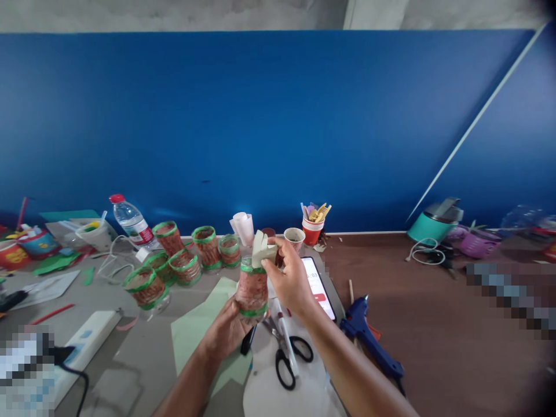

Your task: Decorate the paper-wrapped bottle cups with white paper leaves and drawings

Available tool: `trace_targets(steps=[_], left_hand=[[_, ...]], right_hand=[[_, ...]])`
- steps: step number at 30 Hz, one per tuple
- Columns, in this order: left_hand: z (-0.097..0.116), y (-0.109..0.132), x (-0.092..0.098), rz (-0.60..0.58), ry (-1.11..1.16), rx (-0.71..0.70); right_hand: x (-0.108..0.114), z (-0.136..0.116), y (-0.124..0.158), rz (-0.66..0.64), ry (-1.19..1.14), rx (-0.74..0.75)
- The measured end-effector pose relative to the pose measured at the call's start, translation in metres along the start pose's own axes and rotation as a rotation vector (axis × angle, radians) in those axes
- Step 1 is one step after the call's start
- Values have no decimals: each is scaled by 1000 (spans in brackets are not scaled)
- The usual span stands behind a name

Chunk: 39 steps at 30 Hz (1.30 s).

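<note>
My left hand (226, 329) is closed around a brown plastic-bottle cup (252, 291) with green bands at its top and bottom, held upright above the table. With its fingers and thumb, my right hand (292, 279) pinches a pale folded paper piece (263, 252) at the cup's mouth. Whether that paper touches the green rim, I cannot tell. Below the hands lie black-handled scissors (284, 370) and a white pen (288, 344), on a white sheet. Pale green paper (191, 339) spreads beneath my left arm.
Several similar brown-and-green cups (145, 288) stand at the left, near a water bottle (130, 219). A blue glue gun (369, 336) and a phone (319, 292) lie right of my arm. Behind stands a red cup (313, 233) of wooden cutlery. A power strip (89, 339) is front left.
</note>
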<state>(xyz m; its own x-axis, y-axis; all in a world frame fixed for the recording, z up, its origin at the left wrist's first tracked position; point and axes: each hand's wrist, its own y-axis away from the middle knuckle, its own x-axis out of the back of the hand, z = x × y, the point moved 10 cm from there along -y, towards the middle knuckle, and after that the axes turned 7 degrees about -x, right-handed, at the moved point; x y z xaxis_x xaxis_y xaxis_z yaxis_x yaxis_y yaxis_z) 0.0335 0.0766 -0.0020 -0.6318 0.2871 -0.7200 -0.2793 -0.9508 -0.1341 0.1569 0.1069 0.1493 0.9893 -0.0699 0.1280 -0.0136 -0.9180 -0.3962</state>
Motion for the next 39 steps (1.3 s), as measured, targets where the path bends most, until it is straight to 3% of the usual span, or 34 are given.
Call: trace_targets(steps=[12, 20, 26, 39], left_hand=[[1, -1, -12, -58, 33, 0], [3, -1, -17, -59, 51, 2], [5, -1, -24, -84, 53, -20], [3, -2, -18, -68, 1, -39]], right_hand=[[0, -1, 4, 77, 120, 70], [-2, 9, 8, 78, -37, 11], [-3, 11, 8, 98, -25, -13], [-8, 18, 10, 104, -128, -33]])
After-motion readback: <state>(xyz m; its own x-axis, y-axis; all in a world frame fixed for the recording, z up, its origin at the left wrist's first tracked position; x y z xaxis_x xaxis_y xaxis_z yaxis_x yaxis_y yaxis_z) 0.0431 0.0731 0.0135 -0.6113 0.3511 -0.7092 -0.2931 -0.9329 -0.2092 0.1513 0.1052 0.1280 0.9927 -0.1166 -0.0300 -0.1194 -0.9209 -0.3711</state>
